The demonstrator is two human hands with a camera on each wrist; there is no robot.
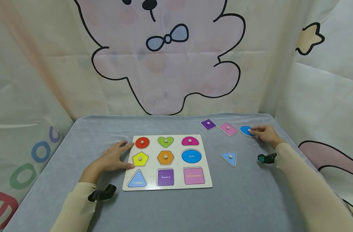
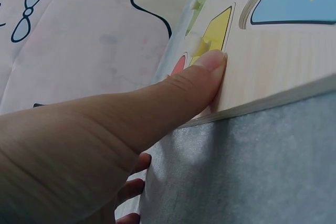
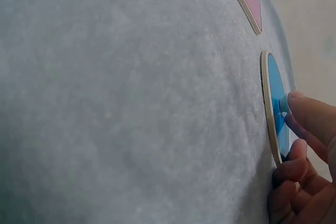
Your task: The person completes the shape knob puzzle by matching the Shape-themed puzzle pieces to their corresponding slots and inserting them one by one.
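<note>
Smooth, wrinkly cloth walls (image 1: 260,64) with a big cartoon animal stand around a desk (image 1: 237,203) covered in soft, fuzzy grey-blue cloth. Flat on it lies a shiny white board (image 1: 151,166) with pale wood edges and nine bright shapes. On the board's left side, the left hand (image 1: 113,157) has its fingers spread wide, with the thumb resting on top. At the desk's far right, the right hand (image 1: 266,133) pinches the small round knob of a flat blue oval (image 1: 246,130). That oval's long way runs mostly side to side, its right end a bit nearer the person. Close by are a pink rectangle (image 1: 228,130), a purple square (image 1: 207,125) and a blue triangle (image 1: 229,159).
</note>
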